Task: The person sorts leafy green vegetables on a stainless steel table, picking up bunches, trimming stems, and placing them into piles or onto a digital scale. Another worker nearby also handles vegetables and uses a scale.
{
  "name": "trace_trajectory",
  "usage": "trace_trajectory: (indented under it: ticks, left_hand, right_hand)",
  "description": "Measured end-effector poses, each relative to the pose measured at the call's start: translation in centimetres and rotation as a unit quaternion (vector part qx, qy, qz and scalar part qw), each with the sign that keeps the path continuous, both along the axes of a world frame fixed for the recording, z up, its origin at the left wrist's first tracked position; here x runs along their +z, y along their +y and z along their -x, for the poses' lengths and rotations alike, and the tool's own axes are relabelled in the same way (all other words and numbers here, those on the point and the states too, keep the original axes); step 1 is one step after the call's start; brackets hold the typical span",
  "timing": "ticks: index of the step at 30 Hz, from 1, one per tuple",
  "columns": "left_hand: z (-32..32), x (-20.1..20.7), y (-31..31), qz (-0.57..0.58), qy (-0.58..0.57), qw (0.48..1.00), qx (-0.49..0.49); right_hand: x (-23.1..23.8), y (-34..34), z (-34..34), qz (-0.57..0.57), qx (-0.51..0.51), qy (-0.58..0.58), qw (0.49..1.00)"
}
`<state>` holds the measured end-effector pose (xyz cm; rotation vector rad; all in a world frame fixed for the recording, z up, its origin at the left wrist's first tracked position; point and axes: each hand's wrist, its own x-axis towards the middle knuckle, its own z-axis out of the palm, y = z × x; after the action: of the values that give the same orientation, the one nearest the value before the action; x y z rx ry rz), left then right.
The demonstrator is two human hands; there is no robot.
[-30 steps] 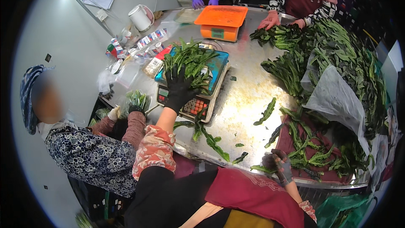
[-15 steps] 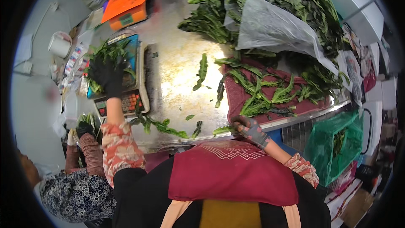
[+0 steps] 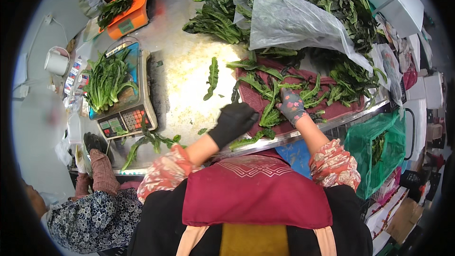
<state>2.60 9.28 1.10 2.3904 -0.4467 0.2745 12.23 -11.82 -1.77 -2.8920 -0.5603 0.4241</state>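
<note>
Head view; left hand [image 3: 236, 122] curled, right hand [image 3: 292, 105] slanted

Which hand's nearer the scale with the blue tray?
Left. The left hand is right of the scale, clear of it; the right hand is farther right, among leaves on the maroon cloth.

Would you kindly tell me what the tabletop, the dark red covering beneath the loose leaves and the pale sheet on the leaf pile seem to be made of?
Tabletop: probably bare metal, smooth and shiny, judging by its silvery glare.
Dark red covering: likely cloth, matt, with soft creases.
Pale sheet: apparently thin plastic, crinkled and slightly see-through, though light fabric is possible.
</note>
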Motion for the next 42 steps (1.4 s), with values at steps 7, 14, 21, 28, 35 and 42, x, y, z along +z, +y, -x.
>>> trace_trajectory:
  ticks: [7,14,21,28,35,42]
  left_hand:
    - [-2.0,-2.7,-6.6,-0.084,0.151,0.985,0.015]
    - [-2.6,-0.4,0.2,0.458,0.370,0.805,-0.071]
    - [0.1,-4.6,0.8,0.839,0.415,0.351,-0.033]
    - [1.4,-6.0,-0.1,0.825,0.406,0.386,-0.073]
    - [2.1,-11.3,-0.2,0.766,0.305,0.566,0.022]
    - [0.6,-4.7,-0.3,0.917,0.218,0.328,0.070]
  right_hand:
    - [2.3,0.9,-1.3,0.027,0.042,0.033,0.998]
    - [1.4,-3.6,-3.3,-0.447,-0.099,0.045,0.888]
    - [1.9,0.3,3.3,-0.662,-0.176,0.144,0.714]
    - [-2.9,4.6,5.4,-0.434,0.005,0.196,0.879]
    - [2.5,6.3,7.0,-0.441,0.041,0.044,0.896]
    - [-1.1,5.2,6.2,-0.645,-0.233,0.300,0.663]
